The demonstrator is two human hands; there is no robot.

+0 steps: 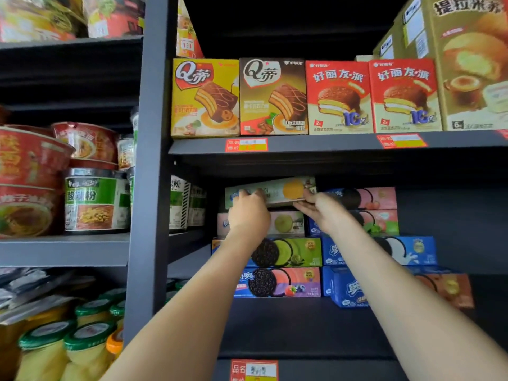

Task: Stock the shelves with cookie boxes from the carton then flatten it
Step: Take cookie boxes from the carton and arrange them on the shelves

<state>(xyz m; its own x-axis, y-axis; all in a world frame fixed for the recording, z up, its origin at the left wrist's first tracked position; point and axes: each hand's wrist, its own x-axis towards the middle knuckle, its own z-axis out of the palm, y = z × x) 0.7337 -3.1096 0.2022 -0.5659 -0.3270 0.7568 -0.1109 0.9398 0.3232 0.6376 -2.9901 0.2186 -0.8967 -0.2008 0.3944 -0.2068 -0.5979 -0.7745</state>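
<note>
A pale green cookie box [280,191] with a yellow cookie picture lies slightly tilted on top of the left stack of cookie boxes [286,253] on the middle shelf [302,328]. My left hand [248,215] grips its left end, fingers curled over the front face. My right hand [320,213] touches its right end, fingers straight along the underside and thumb near the corner. To the right stands a second stack of blue and pink cookie boxes [384,232]. The carton is out of view.
The shelf above [316,144] holds yellow, brown and red cake boxes with little headroom beneath it. A dark upright post [149,160] divides off the left bay with noodle bowls [35,171] and jars [82,339]. Bare shelf lies right of the stacks.
</note>
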